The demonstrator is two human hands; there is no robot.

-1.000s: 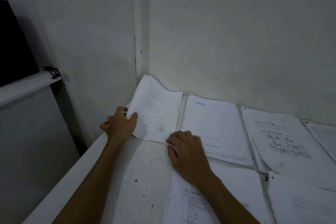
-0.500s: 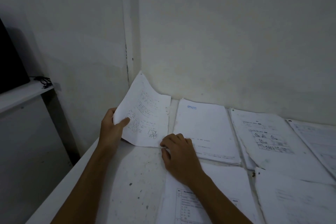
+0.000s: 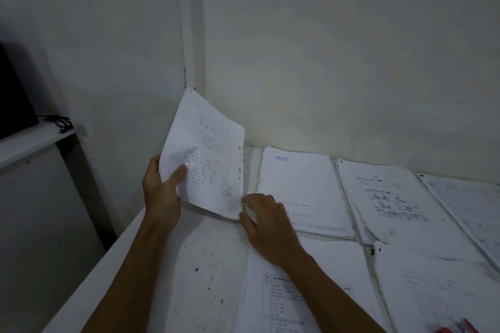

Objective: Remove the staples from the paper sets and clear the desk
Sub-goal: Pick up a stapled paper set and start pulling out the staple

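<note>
Head view, looking down at a desk corner. The left hand (image 3: 162, 192) pinches the left edge of a handwritten paper set (image 3: 205, 159), thumb on the printed face and fingers behind, and tilts it up off the white desk (image 3: 205, 265) toward the wall corner. The set's lower right corner sits at the desk surface, and there the right hand (image 3: 266, 220) rests with fingers curled at that corner; whether they pinch the corner or merely steady it cannot be told. Lifting one side while anchoring the opposite corner probably serves to expose the bound edge, where small punch marks show, so a staple can be found; no staple is discernible. Other paper sets lie flat in rows to the right: one stamped in blue (image 3: 300, 189), just beside the lifted set, one with cartoon panels (image 3: 389, 197), and a printed table sheet (image 3: 297, 292) under the right forearm. Red pens (image 3: 457, 328), blurred, lie at the lower right edge. A side shelf (image 3: 35, 140) carries a dark object and a cable. Judged from the spread of paper, much clearing remains.
</note>
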